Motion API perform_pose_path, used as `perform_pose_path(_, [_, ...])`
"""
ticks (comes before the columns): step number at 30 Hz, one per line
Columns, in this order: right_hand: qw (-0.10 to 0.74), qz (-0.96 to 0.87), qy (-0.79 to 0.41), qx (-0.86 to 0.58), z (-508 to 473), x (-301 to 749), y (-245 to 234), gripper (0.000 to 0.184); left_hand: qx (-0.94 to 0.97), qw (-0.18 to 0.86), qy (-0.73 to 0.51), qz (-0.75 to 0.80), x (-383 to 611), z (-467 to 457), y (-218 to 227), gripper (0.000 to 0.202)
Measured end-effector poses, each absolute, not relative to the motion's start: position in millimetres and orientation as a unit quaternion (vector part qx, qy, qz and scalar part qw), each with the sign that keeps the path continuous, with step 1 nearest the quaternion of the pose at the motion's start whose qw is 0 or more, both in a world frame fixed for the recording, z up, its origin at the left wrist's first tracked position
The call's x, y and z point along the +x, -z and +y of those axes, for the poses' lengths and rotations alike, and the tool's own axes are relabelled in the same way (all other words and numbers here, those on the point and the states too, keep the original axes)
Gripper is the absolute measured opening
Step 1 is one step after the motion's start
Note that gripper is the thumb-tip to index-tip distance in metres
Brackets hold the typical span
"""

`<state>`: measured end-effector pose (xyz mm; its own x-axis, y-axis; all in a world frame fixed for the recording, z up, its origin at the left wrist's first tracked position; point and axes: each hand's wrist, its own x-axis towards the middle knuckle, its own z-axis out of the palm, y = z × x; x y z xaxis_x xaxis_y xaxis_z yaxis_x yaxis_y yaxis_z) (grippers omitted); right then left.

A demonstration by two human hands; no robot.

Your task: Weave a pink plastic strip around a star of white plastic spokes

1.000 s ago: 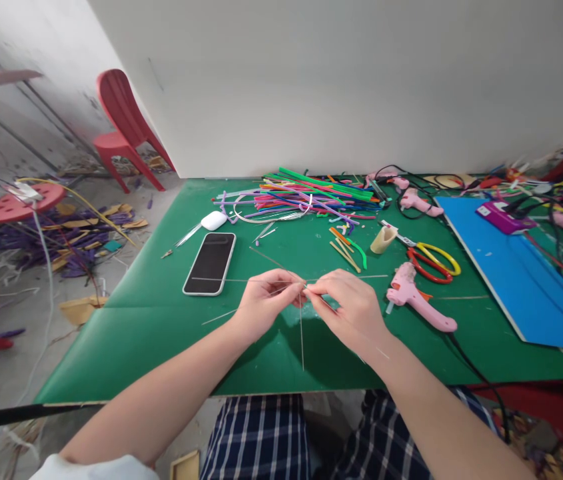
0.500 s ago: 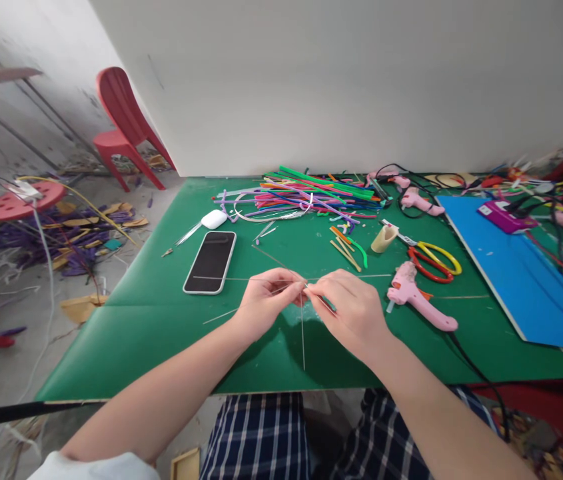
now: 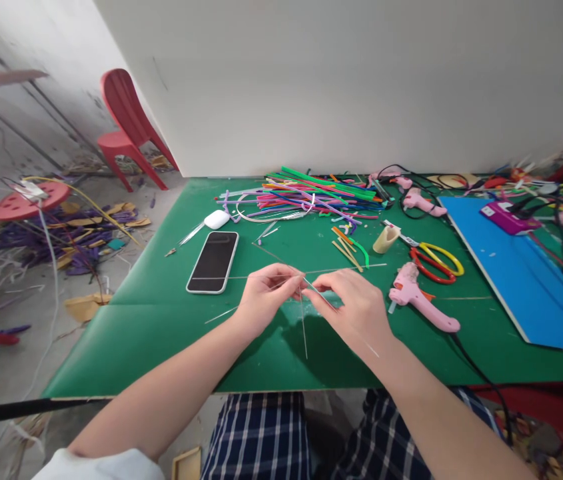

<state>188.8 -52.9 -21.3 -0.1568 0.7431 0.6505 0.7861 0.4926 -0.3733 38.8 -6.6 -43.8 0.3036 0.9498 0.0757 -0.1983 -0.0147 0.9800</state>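
Note:
Several thin, pale wires (image 3: 304, 330) radiate from a crossing point between my two hands, just above the green table. My left hand (image 3: 271, 293) is closed, thumb and fingers pinching the wires where they cross. Just to the right, my right hand (image 3: 354, 303) has its thumb and index finger around one slanting wire, whose end shows over the wrist. Other wire ends stick out to the left, the right and toward me. How the wires are joined is hidden by the fingertips. A phone (image 3: 212, 262) lies left of my left hand.
Colourful pipe cleaners (image 3: 311, 193) are piled at the back. To the right lie a pink glue gun (image 3: 421, 300), red-and-yellow-handled scissors (image 3: 431, 260), a beige tube (image 3: 386, 239) and a blue board (image 3: 521, 287). A white case (image 3: 216, 219) sits behind the phone.
My right hand's fingers have drawn slightly away from the left fingertips and loosened. One wire now slants across the right hand, and the right-pointing wire has tilted up a little.

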Motion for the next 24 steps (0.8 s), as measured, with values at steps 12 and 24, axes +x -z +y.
perform_pose_path(12, [0.425, -0.751, -0.029, -0.505, -53, 190, 20, 0.007, 0.534, 0.598, -0.474, 0.364, 39, -5, 44, 0.015])
perform_pose_path(24, [0.353, -0.788, -0.049, -0.502, -48, 202, 17, 0.006, 0.529, 0.614, -0.465, 0.356, 40, -5, 44, 0.015])
